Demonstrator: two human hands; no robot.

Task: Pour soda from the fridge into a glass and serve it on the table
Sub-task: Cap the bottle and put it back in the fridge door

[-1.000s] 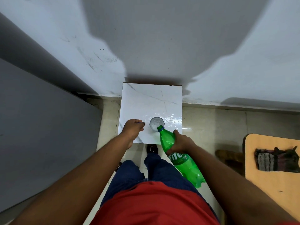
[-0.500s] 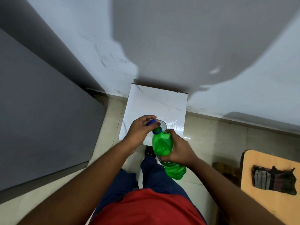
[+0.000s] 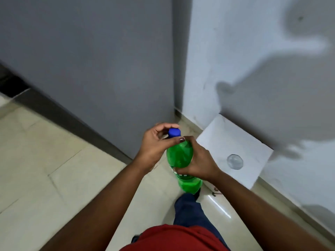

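Fingertips (image 3: 181, 139) of my left hand (image 3: 155, 147) pinch the blue cap (image 3: 174, 132), and my right hand (image 3: 198, 161) wraps tight around the green soda bottle (image 3: 179, 155), held upright over the floor (image 3: 54, 169). If I leave the cap loose, I think soda could fizz out or the cap could drop. The glass (image 3: 235, 161) stands alone on the white table (image 3: 235, 138), near its front edge and well apart from the bottle. A bump from my leg could tip it. The big grey fridge (image 3: 90, 60) is close ahead. The wall (image 3: 253, 51) is behind the table. Open room is on my left.
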